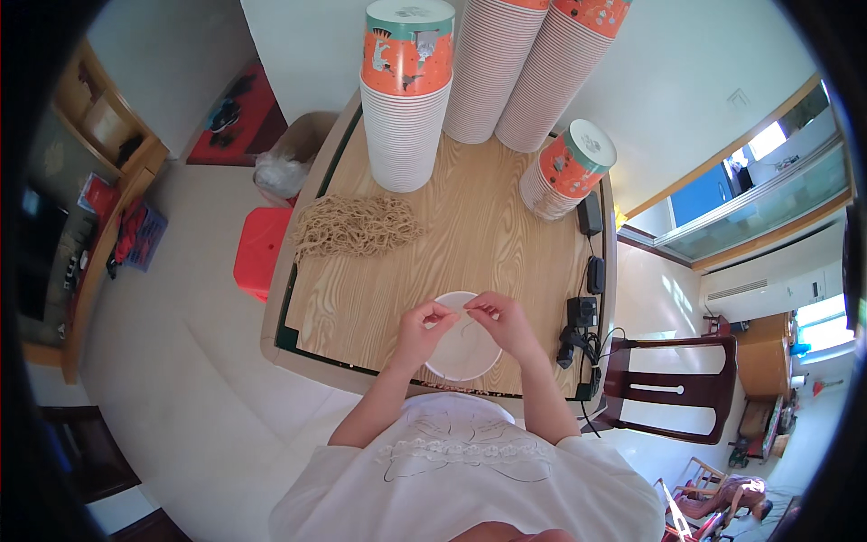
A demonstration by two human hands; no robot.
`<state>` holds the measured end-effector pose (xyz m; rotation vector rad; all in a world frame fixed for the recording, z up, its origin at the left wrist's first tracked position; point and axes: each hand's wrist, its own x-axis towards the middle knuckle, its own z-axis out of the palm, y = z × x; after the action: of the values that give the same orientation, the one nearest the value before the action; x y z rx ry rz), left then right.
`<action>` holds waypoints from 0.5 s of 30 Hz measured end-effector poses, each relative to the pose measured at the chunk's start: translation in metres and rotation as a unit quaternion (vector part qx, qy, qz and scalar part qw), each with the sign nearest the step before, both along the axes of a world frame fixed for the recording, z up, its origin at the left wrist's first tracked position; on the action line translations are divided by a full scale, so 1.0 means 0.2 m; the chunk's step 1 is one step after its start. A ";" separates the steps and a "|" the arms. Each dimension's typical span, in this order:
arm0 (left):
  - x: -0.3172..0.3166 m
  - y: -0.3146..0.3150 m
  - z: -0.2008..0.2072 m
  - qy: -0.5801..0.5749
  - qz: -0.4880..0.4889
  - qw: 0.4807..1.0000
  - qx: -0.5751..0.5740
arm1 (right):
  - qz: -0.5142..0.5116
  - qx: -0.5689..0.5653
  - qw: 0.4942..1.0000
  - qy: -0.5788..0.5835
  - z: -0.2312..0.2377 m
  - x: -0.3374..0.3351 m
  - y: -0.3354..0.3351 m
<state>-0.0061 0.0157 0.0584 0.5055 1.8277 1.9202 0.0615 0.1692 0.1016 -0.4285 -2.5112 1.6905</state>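
Close to the table's near edge is a round white paper tub (462,359) with its mouth upward. My left hand (424,332) is over its left rim, thumb and forefinger pinched together. My right hand (504,325) mirrors it over the right side, its fingertips also pinched and nearly meeting the left ones. A faint thin line shows just below the fingertips, inside the tub; whatever the fingers hold is too small to name. Farther off to the left lies a tangled heap of tan, crinkled strands (357,226).
Tall stacks of nested paper tubs, one at the left (405,135), stand at the table's far side. A shorter orange-and-green stack (569,172) leans right. Black power adapters (582,313) line the right edge beside a dark chair (673,388). A red stool (260,251) stands left.
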 end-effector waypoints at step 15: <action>0.02 -0.06 -0.02 0.178 -0.059 0.971 -0.150 | -0.001 0.097 0.990 -0.098 0.03 0.12 0.21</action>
<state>-0.0015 0.0033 0.0539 0.8742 2.2061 1.5086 0.0846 0.2111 0.1080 -0.6046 -2.7783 1.4493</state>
